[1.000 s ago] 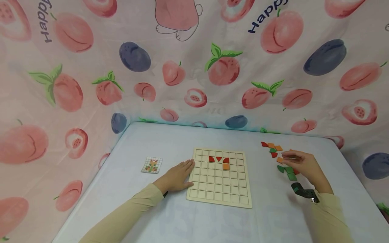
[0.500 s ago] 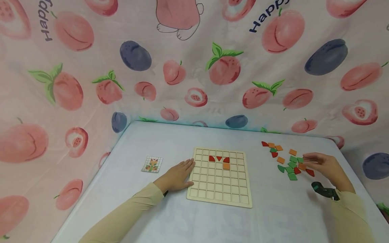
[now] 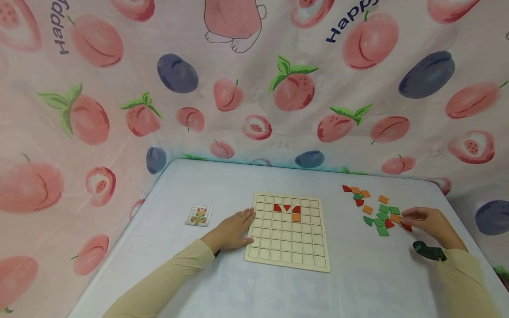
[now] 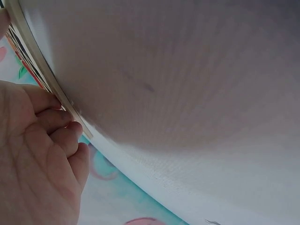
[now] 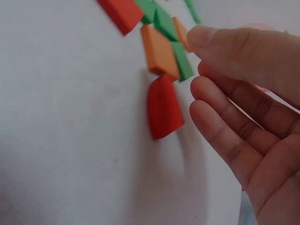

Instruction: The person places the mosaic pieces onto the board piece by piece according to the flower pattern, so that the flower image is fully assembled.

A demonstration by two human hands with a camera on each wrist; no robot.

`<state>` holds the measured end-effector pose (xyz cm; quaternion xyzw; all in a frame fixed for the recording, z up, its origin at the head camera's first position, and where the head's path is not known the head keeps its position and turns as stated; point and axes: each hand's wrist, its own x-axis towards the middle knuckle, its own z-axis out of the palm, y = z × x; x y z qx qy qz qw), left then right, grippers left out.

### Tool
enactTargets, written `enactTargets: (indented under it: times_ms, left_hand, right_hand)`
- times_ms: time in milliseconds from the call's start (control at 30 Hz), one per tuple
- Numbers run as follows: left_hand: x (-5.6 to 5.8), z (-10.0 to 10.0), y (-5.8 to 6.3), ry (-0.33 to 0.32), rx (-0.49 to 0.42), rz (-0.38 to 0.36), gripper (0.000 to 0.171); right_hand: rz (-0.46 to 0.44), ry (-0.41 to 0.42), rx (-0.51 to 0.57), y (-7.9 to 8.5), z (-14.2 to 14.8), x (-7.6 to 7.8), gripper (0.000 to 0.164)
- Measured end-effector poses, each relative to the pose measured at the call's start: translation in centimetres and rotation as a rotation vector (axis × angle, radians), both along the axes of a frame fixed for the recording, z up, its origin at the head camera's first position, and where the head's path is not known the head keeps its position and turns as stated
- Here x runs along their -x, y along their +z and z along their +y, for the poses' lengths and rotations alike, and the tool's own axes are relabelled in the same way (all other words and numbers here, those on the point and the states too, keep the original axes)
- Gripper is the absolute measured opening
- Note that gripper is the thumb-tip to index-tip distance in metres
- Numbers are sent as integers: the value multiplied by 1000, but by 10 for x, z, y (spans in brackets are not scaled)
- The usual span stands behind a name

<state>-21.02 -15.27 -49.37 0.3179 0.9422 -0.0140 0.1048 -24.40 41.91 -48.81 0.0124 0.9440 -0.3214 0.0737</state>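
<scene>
My left hand (image 3: 228, 232) lies flat, with its fingertips at the left edge of a pale wooden grid board (image 3: 286, 242). In the board's upper rows sit a red triangle (image 3: 286, 207), two red quarter-round tiles (image 3: 277, 207) and an orange square tile (image 3: 296, 217). At the right, my right hand (image 3: 431, 223) hovers beside loose tiles, thumb and fingers apart with nothing between them. Nearest to it are a red quarter-round tile (image 5: 164, 110) and an orange square tile (image 5: 159, 50). In the left wrist view, my fingers meet the board's edge (image 4: 51, 79).
More loose tiles lie spread right of the board, among them a green square tile (image 3: 383, 231) and a red tile (image 3: 359, 202). A small card (image 3: 199, 215) with a printed grid pattern lies left of the board. A fruit-print cloth (image 3: 238, 110) hangs behind the white table.
My right hand has moved right, off the loose tiles it covered, then slightly lower toward the orange and red tiles at their right end. My left hand and the board have stayed in place.
</scene>
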Motion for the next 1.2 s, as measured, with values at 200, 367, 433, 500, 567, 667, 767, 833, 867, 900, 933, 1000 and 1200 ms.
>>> enactTargets:
  times_ms: [200, 367, 433, 500, 567, 667, 767, 833, 867, 900, 933, 1000, 1200]
  left_hand:
    - [0, 0, 0, -2, 4, 0, 79]
    - [1, 0, 0, 0, 13, 3, 79]
    - [1, 0, -1, -3, 14, 8, 79]
    - [2, 0, -2, -7, 18, 11, 80]
    - [2, 0, -2, -8, 17, 14, 80]
    - [2, 0, -3, -7, 24, 14, 80]
    - [1, 0, -2, -5, 21, 9, 80]
    - [1, 0, -1, -4, 18, 4, 80]
    - [1, 0, -1, -5, 16, 3, 80]
    - [1, 0, -1, -5, 14, 2, 80]
    - [1, 1, -1, -5, 12, 1, 79]
    - [1, 1, 0, -4, 10, 1, 79]
    - [1, 0, -1, -1, 12, 2, 80]
  right_hand:
    - [-8, 9, -12, -6, 2, 5, 51]
    - [-36, -1, -9, -11, 2, 10, 53]
    - [-52, -7, -13, -12, 2, 13, 50]
    - [-65, -5, -21, -12, 0, 14, 45]
    - [-67, 14, -38, -10, -2, 14, 42]
    - [-62, 46, -63, -6, -6, 14, 42]
    - [-63, 71, -72, -3, -9, 14, 45]
    - [-66, 72, -76, -2, -10, 14, 46]
    - [-67, 73, -72, -2, -10, 14, 47]
    - [-67, 69, -68, -2, -10, 13, 48]
    - [-66, 64, -67, -2, -10, 13, 49]
    - [-63, 51, -63, -3, -9, 13, 49]
    - [-60, 46, -61, -5, -8, 14, 49]
